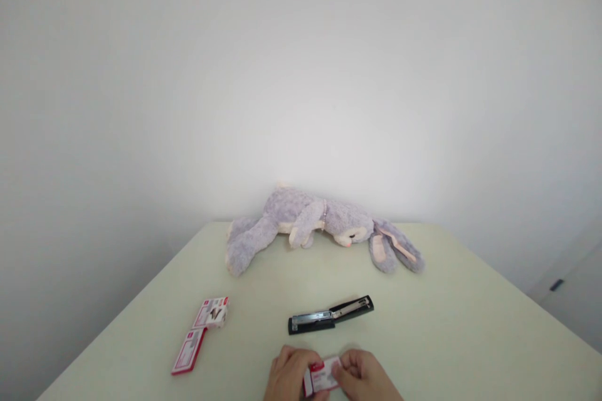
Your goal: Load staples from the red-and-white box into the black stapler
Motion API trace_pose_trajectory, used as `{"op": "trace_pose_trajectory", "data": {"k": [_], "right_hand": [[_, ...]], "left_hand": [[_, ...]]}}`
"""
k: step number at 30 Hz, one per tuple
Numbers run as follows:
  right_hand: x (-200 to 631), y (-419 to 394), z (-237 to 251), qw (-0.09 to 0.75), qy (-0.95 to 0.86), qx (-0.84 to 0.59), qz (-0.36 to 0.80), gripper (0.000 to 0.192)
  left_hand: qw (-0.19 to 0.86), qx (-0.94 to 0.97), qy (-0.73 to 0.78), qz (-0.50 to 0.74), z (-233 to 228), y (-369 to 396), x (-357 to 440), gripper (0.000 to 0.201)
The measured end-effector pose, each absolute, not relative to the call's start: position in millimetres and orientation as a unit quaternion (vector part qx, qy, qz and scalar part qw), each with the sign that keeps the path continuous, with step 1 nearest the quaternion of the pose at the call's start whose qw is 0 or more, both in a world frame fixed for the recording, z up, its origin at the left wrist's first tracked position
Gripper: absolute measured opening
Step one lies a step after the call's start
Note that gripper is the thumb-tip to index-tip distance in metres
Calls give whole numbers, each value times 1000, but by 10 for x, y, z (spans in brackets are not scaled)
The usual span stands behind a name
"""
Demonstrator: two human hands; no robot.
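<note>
At the near edge of the table, my left hand [292,373] and my right hand [361,374] grip a small white and red box [324,376] from its two sides. It resembles the packets lying to the left, and my fingers cover its ends. Just beyond my hands lies a black stapler [313,322], unfolded wide so its metal inside shows. To the left sit a white and red staple box [211,312] with a picture on it, and a flat red-edged packet [189,351] touching its near corner.
A lilac plush rabbit [301,213] lies on its side along the far edge of the pale table [446,326], against the white wall [301,75]. A dark handle [557,285] shows on a white panel at the right.
</note>
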State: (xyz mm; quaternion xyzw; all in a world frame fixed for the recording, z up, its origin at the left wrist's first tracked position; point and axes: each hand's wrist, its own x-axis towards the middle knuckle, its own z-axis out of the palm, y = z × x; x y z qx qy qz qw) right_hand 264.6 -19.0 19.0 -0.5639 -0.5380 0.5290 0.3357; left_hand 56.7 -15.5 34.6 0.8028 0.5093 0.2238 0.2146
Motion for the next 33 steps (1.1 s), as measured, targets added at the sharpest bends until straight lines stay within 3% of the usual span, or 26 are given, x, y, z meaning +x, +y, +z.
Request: {"op": "trace_pose_trajectory", "data": {"k": [7, 11, 15, 19, 24, 33], "right_hand": [[3218, -117, 266, 318, -562, -627, 436, 40], [3127, -169, 626, 270, -637, -670, 270, 19], [2759, -123, 978, 173, -747, -612, 193, 16], [2477, 4, 1040, 141, -796, -568, 154, 25], [2479, 78, 1063, 132, -823, -529, 158, 25], [3242, -55, 848, 205, -737, -571, 297, 29]], "left_hand": [[274, 773, 504, 270, 311, -53, 474, 48], [276, 773, 495, 284, 199, -50, 463, 61], [286, 773, 494, 277, 218, -40, 470, 63], [298, 778, 484, 268, 226, -16, 436, 63], [303, 789, 470, 255, 164, 33, 415, 62], [268, 797, 467, 272, 189, 65, 356, 55]]}}
